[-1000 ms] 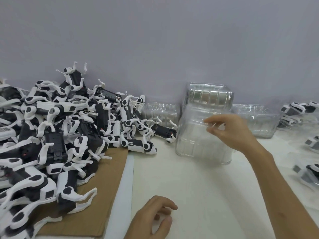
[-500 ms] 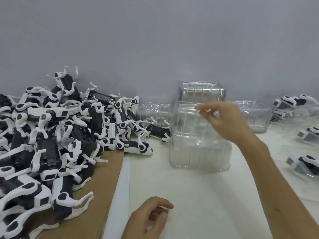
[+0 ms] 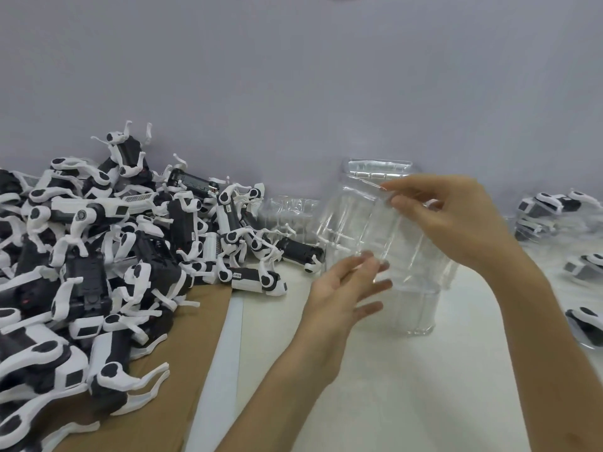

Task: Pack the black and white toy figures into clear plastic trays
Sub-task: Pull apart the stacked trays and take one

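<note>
A person is sitting at a white table (image 3: 408, 386) facing a plain grey wall (image 3: 293, 76). The right hand (image 3: 456, 223) is pinching the upper edge of a clear plastic tray (image 3: 375, 230), thumb and fingers curled over its rim, and is holding it tilted in the air just above a stack of trays (image 3: 417, 308) standing on the table. The left hand (image 3: 339, 295) is reaching to the tray's lower edge with fingers spread and nearly straight, not clasping it; whether the fingertips are touching the plastic cannot be told.

To the left, a large heap of black and white toy figures (image 3: 98, 256) is lying jumbled, partly on a sheet of brown cardboard (image 3: 182, 353). More empty trays (image 3: 293, 207) are sitting against the wall behind the heap's edge. At the far right, packed figures (image 3: 548, 207) are lying in clear trays.
</note>
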The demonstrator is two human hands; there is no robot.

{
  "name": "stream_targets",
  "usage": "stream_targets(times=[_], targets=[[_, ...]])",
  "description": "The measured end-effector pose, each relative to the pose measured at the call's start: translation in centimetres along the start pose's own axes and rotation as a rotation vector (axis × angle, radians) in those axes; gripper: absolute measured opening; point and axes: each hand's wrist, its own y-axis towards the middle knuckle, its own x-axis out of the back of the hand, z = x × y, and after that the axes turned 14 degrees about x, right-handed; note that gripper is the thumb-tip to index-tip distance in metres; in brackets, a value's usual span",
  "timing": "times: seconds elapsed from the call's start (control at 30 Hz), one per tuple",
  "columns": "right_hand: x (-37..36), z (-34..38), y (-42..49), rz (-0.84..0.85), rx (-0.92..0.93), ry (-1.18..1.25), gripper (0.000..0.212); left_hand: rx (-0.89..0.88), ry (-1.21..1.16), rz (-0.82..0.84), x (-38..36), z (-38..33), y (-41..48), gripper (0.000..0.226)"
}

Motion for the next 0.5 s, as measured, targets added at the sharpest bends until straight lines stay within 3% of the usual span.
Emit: stream_targets(times=[0.27, 0.5], targets=[[0.1, 1.6, 0.1, -0.008, 0.04, 0.103, 0.023, -0.172, -0.185, -0.074, 0.0, -0.2, 1.0, 0.02], [1.5, 1.5, 0.3, -0.412, 0.093, 0.03, 0.022, -0.158, -0.3, -0.125, 2.6, -0.7, 1.2, 0.013]])
